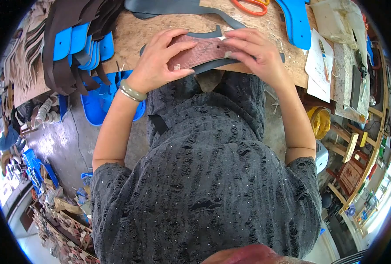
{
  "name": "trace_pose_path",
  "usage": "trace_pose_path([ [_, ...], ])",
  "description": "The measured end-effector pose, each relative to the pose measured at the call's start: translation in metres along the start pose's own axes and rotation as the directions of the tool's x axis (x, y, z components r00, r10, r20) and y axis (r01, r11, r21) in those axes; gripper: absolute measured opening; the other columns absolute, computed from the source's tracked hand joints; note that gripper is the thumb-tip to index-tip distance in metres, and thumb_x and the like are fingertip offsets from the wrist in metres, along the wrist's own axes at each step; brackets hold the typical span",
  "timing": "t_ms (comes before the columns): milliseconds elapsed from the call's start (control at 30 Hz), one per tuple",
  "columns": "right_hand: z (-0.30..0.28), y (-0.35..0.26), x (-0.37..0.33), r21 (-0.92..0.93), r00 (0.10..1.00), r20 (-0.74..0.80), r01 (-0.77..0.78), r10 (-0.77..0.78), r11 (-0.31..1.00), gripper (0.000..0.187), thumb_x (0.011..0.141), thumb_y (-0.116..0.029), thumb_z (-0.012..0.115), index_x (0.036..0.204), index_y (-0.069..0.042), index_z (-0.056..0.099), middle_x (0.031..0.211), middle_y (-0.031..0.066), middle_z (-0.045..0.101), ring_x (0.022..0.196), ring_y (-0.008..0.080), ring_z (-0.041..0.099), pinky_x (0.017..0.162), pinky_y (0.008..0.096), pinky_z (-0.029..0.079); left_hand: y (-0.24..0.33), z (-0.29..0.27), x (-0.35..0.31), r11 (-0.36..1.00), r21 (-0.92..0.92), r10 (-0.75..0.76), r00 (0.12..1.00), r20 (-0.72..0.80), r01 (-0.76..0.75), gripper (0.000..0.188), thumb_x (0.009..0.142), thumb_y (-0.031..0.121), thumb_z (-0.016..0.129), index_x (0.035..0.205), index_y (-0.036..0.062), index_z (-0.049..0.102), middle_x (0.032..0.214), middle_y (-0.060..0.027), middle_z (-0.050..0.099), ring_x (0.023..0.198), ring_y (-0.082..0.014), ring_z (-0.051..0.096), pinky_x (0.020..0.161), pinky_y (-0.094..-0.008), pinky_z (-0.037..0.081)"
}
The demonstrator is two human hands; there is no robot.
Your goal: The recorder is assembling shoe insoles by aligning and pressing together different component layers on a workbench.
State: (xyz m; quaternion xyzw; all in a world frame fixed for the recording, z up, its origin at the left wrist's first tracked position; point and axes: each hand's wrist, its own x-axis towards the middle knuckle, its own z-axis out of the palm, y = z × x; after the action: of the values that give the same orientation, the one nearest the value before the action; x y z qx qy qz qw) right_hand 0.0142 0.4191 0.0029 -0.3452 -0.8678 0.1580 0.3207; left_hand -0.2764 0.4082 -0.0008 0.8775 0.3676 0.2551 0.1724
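Note:
A reddish-brown curved plate (199, 53) with a small dark hole and pale bits of tape at its corners lies over dark grey sheet material (213, 65) at the table's near edge. My left hand (159, 60) grips the plate's left end, thumb along the lower edge and fingers across the top. At the other end, my right hand (259, 55) has its thumb and fingers closed on the plate's right corners, next to the tape. Grey material shows above and below the plate; its middle is hidden underneath.
Dark brown strips (68, 44) and blue cut pieces (79, 37) are piled at the left. Beyond my hands lies a grey strip (173, 8), with orange-handled scissors (252, 8) nearby. Blue pieces (294, 24) and a paper sheet (318, 66) with a pen lie right. A blue bin (92, 112) stands below the table.

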Motion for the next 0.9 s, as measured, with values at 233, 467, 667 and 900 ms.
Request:
trace_pose_path([
  [233,0.021,-0.004,0.005,0.029,0.995,0.085,0.053,-0.055,0.998,0.031,0.076,-0.014,0.074,0.107,-0.013,0.071,0.111,0.0016,0.067,0.11,0.0256,0.058,0.095,0.0375,0.046,-0.004,-0.005,-0.006,0.999,0.019,0.046,0.999,-0.014,-0.046,0.053,0.074,0.022,0.075,0.125,0.0136,0.062,0.14,-0.0095,0.045,0.123,-0.0264,0.047,0.101,-0.0378,0.041],
  [467,0.029,-0.02,0.022,-0.003,0.986,0.138,0.097,-0.096,0.995,0.052,0.074,-0.013,0.074,0.124,-0.017,0.062,0.132,0.0062,0.056,0.117,0.0282,0.055,0.096,0.0381,0.046,0.028,0.044,-0.099,0.694,-0.707,-0.559,0.722,-0.408,0.138,0.027,0.101,0.025,0.048,0.086,0.0025,0.053,0.084,-0.0036,0.055,0.079,-0.0117,0.053,0.077,-0.0262,0.045],
  [667,0.045,-0.031,0.033,0.14,0.983,0.151,0.086,-0.107,0.986,0.053,0.073,-0.016,0.075,0.124,-0.019,0.062,0.133,0.0075,0.055,0.119,0.0291,0.054,0.096,0.0377,0.047,0.056,0.08,-0.085,0.021,-0.984,-0.649,0.751,0.123,0.179,0.051,0.098,0.044,0.049,0.123,-0.0014,0.05,0.118,-0.015,0.058,0.111,-0.0267,0.058,0.098,-0.0401,0.046],
  [900,0.056,-0.068,0.027,0.194,0.995,-0.02,0.104,-0.102,0.975,0.053,0.069,-0.014,0.078,0.12,-0.016,0.064,0.13,0.0078,0.057,0.112,0.0291,0.058,0.09,0.0372,0.05,0.082,0.058,-0.055,0.105,-0.987,-0.661,0.733,-0.162,-0.124,0.064,0.096,0.045,0.053,0.139,0.001,0.036,0.137,-0.0138,0.048,0.126,-0.0262,0.048,0.108,-0.0429,0.038],
])
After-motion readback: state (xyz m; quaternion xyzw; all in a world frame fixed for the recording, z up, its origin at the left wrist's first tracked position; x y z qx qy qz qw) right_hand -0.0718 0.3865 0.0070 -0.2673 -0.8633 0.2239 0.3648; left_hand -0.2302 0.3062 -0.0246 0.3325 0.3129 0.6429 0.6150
